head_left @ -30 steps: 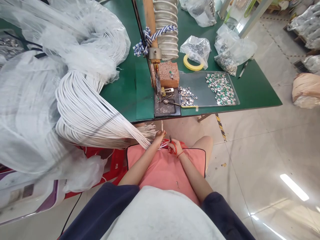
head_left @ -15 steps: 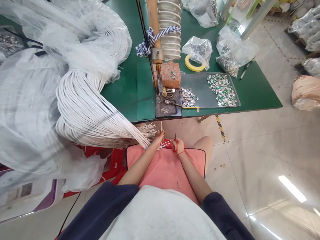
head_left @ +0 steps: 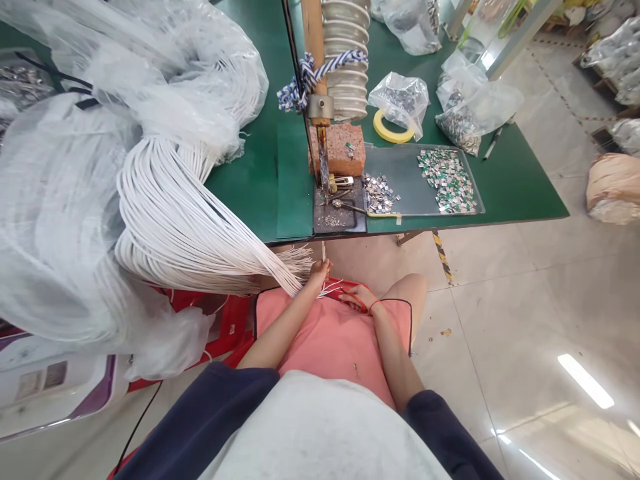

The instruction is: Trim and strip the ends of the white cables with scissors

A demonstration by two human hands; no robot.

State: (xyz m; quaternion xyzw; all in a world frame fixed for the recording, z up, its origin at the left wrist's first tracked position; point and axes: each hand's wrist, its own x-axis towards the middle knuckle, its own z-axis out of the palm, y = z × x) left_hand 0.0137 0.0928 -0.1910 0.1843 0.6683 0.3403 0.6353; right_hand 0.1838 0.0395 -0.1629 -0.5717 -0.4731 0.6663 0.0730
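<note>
My left hand [head_left: 319, 273] is closed around a few white cables over my lap. Their loose ends [head_left: 331, 289] fan out to the right of it, and a short piece sticks up above the fingers. A large bundle of white cables [head_left: 185, 213] hangs from the left toward this hand. Just right of the cable ends, my right hand [head_left: 359, 298] is closed on red-handled scissors [head_left: 361, 305]. The fingers cover much of the scissors, and their blades are hard to make out.
Ahead is a green table [head_left: 525, 180] with a clear tray [head_left: 407, 180] of small metal connectors. A brick [head_left: 345, 150], an upright soldering iron [head_left: 323, 157], yellow tape [head_left: 393, 128] and bags of parts [head_left: 463, 113] are there too. Plastic-wrapped cables [head_left: 55, 220] fill the left.
My right hand has moved slightly right and down with the scissors and turned, so the blades no longer point upward. My left hand keeps its grip on the cables in nearly the same place.
</note>
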